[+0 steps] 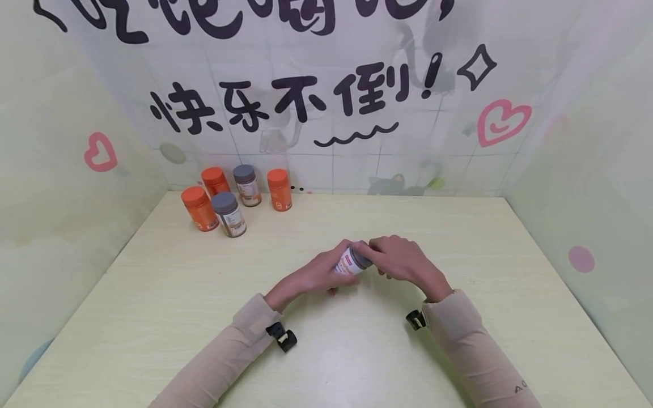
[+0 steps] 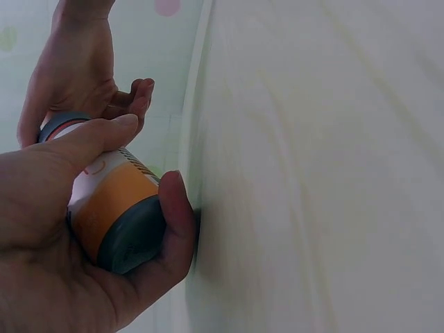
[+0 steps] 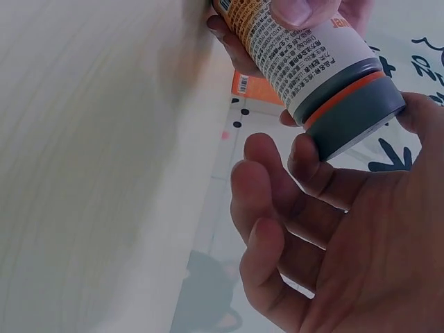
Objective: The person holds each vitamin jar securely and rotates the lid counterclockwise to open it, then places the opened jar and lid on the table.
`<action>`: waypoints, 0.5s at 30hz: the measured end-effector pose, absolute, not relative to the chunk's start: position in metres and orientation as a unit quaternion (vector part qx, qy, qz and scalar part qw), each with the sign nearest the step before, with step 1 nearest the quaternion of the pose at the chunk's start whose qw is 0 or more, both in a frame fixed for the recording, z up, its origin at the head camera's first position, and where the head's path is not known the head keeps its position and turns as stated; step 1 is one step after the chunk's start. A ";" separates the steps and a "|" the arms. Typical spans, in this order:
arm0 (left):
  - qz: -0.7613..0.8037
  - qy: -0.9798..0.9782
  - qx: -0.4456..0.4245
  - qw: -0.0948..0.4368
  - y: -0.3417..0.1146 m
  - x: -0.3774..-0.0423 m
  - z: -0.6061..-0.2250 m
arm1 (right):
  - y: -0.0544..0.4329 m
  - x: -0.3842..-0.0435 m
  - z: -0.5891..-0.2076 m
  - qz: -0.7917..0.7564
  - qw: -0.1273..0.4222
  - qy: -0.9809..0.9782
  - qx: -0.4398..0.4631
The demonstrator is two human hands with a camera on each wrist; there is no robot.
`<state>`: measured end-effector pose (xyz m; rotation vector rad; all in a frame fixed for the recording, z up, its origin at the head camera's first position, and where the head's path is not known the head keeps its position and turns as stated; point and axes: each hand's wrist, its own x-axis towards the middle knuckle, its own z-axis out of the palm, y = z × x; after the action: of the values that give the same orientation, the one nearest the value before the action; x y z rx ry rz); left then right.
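Bottle (image 1: 348,263) and dark grey lid (image 3: 357,119) lay tilted over the middle of the table (image 1: 326,368), between the two hands. It was a straight-sided cylinder, its label white and orange with fine print, its base dark and faintly glossy; a thin orange band ringed the seam under the flat-topped lid. The left hand (image 1: 326,272) was wrapped around the body, fingers and thumb clamped on it and covering much of the label. The right hand (image 1: 402,258) pinched the lid between thumb and index finger, its other fingers loosely bent and clear of it.

The tabletop was pale, with a soft wood grain. Well apart, near its back left corner, stood three orange jars (image 1: 279,191) and two grey-lidded jars (image 1: 232,220), all upright. Behind them rose a back wall (image 1: 352,164) with a thin grid, bold black lettering and a pink heart (image 1: 502,122). Both beige sleeves (image 1: 214,357) looked lightly creased, a small black device (image 1: 282,336) at each cuff.
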<state>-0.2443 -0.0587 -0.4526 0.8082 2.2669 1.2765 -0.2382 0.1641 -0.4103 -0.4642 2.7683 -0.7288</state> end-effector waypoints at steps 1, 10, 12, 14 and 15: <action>0.458 0.814 0.290 0.207 -0.059 -0.244 -0.453 | 0.164 -0.238 -0.410 -0.250 0.120 0.947 -0.162; 0.459 0.814 0.291 0.204 -0.058 -0.245 -0.454 | 0.164 -0.238 -0.410 -0.253 0.123 0.944 -0.170; 0.458 0.815 0.290 0.203 -0.058 -0.245 -0.454 | 0.164 -0.238 -0.410 -0.255 0.120 0.945 -0.165; 0.458 0.816 0.289 0.204 -0.058 -0.245 -0.454 | 0.165 -0.238 -0.410 -0.255 0.111 0.947 -0.158; 0.456 0.817 0.288 0.204 -0.058 -0.245 -0.453 | 0.165 -0.238 -0.410 -0.254 0.105 0.949 -0.155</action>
<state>-0.2445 -0.0578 -0.4535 0.8024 2.2782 1.2728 -0.2380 0.1651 -0.4097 -0.4569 2.7973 -0.7485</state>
